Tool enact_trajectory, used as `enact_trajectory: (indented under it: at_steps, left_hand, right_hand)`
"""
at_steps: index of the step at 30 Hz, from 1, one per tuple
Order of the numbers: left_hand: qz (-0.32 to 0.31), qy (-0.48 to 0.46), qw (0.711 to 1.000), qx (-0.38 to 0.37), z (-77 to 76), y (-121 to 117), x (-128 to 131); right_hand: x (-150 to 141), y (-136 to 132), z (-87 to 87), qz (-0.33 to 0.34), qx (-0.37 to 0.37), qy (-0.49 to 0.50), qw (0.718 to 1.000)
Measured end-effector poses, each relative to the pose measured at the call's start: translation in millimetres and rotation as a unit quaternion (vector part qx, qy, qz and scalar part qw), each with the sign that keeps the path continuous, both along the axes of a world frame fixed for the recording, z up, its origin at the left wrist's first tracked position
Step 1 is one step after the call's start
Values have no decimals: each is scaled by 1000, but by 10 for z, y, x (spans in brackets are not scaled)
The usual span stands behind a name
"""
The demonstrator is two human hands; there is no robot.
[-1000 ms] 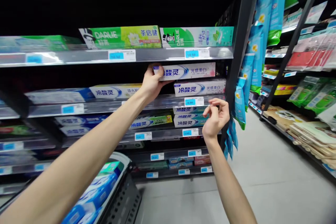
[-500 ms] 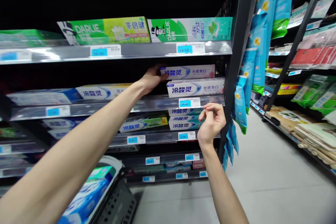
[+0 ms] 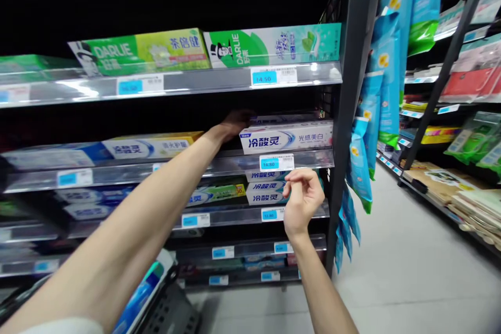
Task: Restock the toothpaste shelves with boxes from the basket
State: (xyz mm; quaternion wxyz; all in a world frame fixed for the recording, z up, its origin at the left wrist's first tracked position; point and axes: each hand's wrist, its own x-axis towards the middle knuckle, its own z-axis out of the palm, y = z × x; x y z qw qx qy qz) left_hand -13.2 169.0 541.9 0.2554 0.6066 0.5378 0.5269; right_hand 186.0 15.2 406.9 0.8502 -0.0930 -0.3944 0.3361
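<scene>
From my remote feed I'm seeing a dark shelf rack point(image 3: 354, 130) filling the view, a grey basket point(image 3: 172, 297) sitting low left, blue packets point(image 3: 387, 57) hanging off the post, DARLIE boxes point(image 3: 270, 47) lining the shelf above. Hands are staying apart: left hand point(image 3: 235, 122) is reaching to the left end of the rear carton point(image 3: 289, 117), grip shadowed, can't tell; right hand point(image 3: 303, 198) is hanging free, loosely half-curled, partly covering lower cartons point(image 3: 264, 186). Front carton point(image 3: 287, 137) is blocking most of the rear one; price tag point(image 3: 276, 162) is showing below.
</scene>
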Motion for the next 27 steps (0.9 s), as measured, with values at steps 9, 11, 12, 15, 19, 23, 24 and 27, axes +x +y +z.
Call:
enact_trajectory:
  at_steps: [9,11,12,15,19,23,24,27]
  left_hand:
    - [-62,-2,998,24,-32,-36,47]
    - [-84,11,995,49,-33,-65,74]
    - [-96,17,994,56,-35,-76,85]
    - [-127,35,990,52,-42,-96,101]
    - [-125,29,991,27,-55,-90,91]
    - [-103,26,994,25,-49,-55,80]
    - [-91,28,995,30,-44,-43,80]
    - [-54,26,997,39,-42,-14,91]
  right_hand:
    - [-24,-26,32,20,2,-9,1000]
    - [9,-59,59,20,6,-15,1000]
    - [26,-76,75,18,6,-17,1000]
    - [62,-123,118,11,0,-26,1000]
    - [53,-172,149,13,-5,-46,999]
    - [11,-216,149,26,-3,-60,998]
    - [2,-227,149,29,-3,-62,998]
    - [-11,-261,156,34,3,-65,997]
